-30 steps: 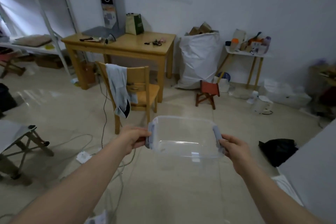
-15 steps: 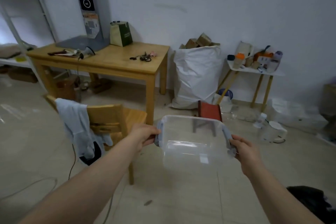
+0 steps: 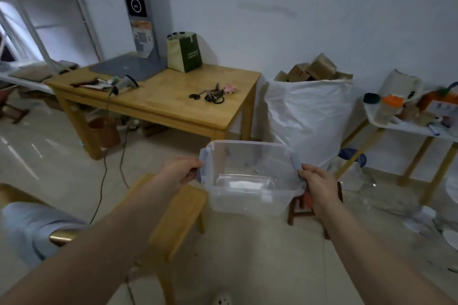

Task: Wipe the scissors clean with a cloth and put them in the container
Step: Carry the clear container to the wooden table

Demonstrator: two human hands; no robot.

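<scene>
Visibility limits, your view.
Your left hand [image 3: 182, 173] and right hand [image 3: 318, 183] hide their fingertips behind the container [image 3: 250, 203] handles; beyond the container, the scissors [image 3: 210, 95] blur, uncountable.

Wooden table [image 3: 171, 96] (white wall [image 3: 297, 20] behind)

Two hands are in view, the left hand [image 3: 182, 172] and the right hand [image 3: 318, 184]. There is one clear plastic container [image 3: 247, 195] with two grey-blue side handles. One light wooden counter [image 3: 173, 106] carries one green paper bag [image 3: 184, 52], one pink cloth [image 3: 230, 88], one grey handheld scanner [image 3: 127, 82] and black-handled scissors [image 3: 194, 96]: one pair lies apart, the rest form a heap too tangled to count. One white woven sack [image 3: 307, 116] holds at least three brown cardboard boxes [image 3: 322, 67]. There is one small red stool [image 3: 295, 208].
</scene>
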